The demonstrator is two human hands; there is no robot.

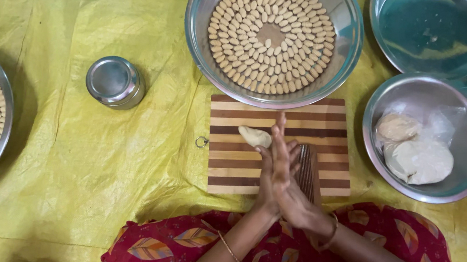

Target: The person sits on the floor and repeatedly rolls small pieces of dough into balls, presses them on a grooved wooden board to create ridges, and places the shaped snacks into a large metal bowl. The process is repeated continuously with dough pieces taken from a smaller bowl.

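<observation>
Now my left hand (268,174) and right hand (289,184) pressed palm to palm at lower centre over board (229,148); whether dough sits between, cannot tell. Dough lump (255,136) just beside fingertips, bowl (344,32) of shaped pieces (246,31) above within reach.

We note a crinkled yellow plastic sheet (104,167) covering the whole floor, evenly lit, with soft shadows under vessels.

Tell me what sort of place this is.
Probably a home floor used for food preparation: a yellow plastic sheet covers the ground, a striped cutting board lies on it, and steel bowls hold rows of shaped dough pieces.
</observation>
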